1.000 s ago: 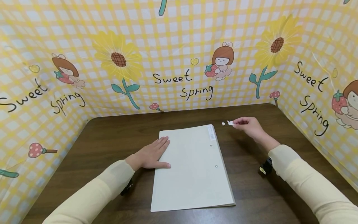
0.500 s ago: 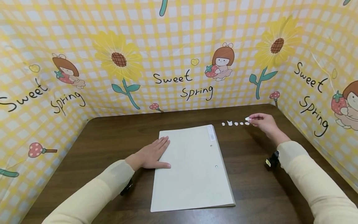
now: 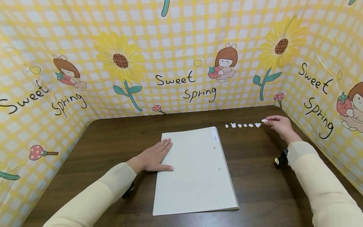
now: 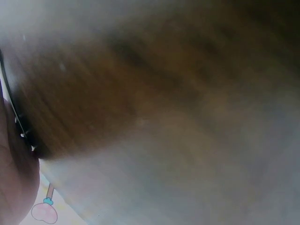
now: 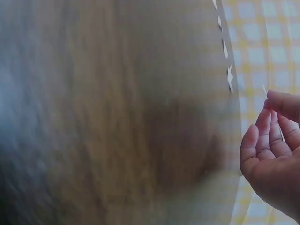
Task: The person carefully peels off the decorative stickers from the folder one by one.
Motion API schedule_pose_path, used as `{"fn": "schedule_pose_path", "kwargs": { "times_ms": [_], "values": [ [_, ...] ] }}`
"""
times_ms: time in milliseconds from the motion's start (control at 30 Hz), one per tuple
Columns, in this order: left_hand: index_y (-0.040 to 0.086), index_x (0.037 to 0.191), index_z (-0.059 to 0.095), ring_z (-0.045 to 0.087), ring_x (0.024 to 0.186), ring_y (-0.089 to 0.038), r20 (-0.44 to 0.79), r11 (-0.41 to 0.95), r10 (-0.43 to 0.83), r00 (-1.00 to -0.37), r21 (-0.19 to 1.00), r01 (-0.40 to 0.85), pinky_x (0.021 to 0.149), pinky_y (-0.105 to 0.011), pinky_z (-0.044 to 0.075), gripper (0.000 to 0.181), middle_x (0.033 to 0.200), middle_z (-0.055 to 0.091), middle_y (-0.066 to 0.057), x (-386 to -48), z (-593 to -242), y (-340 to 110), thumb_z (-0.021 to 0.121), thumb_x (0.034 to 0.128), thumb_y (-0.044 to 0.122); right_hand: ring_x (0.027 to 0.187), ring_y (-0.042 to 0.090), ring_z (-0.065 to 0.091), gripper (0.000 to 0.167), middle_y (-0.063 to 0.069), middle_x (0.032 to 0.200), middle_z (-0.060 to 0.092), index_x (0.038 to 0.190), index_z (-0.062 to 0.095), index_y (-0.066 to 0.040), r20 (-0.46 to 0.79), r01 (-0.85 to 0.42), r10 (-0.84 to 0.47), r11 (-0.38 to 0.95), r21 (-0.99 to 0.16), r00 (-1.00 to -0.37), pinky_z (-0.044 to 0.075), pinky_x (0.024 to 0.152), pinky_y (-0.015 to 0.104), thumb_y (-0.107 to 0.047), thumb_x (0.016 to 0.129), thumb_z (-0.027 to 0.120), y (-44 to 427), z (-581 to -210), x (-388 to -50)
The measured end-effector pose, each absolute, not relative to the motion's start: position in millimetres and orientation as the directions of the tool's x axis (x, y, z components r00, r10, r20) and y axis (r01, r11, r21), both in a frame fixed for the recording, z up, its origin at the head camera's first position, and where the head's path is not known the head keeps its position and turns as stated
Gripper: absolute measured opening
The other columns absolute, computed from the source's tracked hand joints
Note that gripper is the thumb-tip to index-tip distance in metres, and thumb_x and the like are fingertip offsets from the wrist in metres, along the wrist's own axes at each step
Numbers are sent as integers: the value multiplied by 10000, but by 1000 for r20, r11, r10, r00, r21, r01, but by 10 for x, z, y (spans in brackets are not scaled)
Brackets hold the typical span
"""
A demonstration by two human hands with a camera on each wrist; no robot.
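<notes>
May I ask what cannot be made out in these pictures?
Head view: print on the label, too small.
Head view: part of the held scrap, covered by the right hand.
Head view: underside of the folder, hidden by its cover.
Left wrist: most of the left hand, cut off by the left edge.
Right wrist: part of the scrap row, cut off by the top edge.

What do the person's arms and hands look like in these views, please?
The left sleeve and right sleeve are long, cream and plain. The left hand and right hand are bare. A black device sits at the left wrist; a second device, with a pale yellow patch, at the right.
</notes>
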State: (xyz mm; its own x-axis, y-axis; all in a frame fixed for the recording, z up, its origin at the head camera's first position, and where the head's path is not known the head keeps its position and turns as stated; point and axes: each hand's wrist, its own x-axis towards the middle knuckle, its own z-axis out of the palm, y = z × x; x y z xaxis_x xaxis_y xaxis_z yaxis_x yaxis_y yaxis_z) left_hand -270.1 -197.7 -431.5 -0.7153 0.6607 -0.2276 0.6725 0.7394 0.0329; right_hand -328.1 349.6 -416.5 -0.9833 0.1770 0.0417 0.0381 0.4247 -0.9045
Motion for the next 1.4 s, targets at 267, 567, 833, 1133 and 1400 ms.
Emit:
{"fn": "schedule_pose_path", "kwargs": {
  "times_ms": [267,567,833,1133,1400],
  "values": [
    [47,1558,52,-8,1474,-243,-230,741,658,-717,25,672,1164,-388,100,1127,1619,-10,-123,-2699,-4314,-1965,286,812,860,766,36,555,377,-159,813,615,1174,590,113,27,66,189,469,-881,-982,481,647,203,-171,935,657,3585,-4197,-3287],
    [38,1556,63,2,1474,-252,-225,734,666,-712,25,679,1163,-395,105,1116,1618,1,-134,-2691,-4304,-1950,299,824,846,829,136,463,376,-104,860,560,1169,600,117,29,91,216,524,-847,-976,403,668,225,-159,920,661,3574,-4219,-3313],
    [36,1555,59,-3,1473,-255,-229,735,664,-712,26,677,1163,-398,107,1117,1617,-6,-135,-2680,-4279,-1958,309,825,843,904,201,464,383,6,915,598,1157,606,125,12,132,255,541,-831,-967,381,718,255,-141,891,684,3527,-4217,-3360],
    [31,1555,79,13,1474,-259,-214,730,671,-710,21,683,1162,-404,115,1106,1617,11,-137,-2695,-4306,-1958,317,832,834,891,283,455,342,232,1092,567,1123,612,118,-12,179,272,599,-781,-962,395,673,305,-143,909,663,3485,-4219,-3356],
    [29,1554,70,4,1473,-262,-224,733,667,-711,20,680,1163,-403,103,1131,1616,7,-143,-2688,-4292,-1965,271,813,860,961,375,444,290,292,1122,558,1043,630,124,27,148,248,660,-737,-968,379,704,337,-131,906,652,3428,-4209,-3346]
  ]
}}
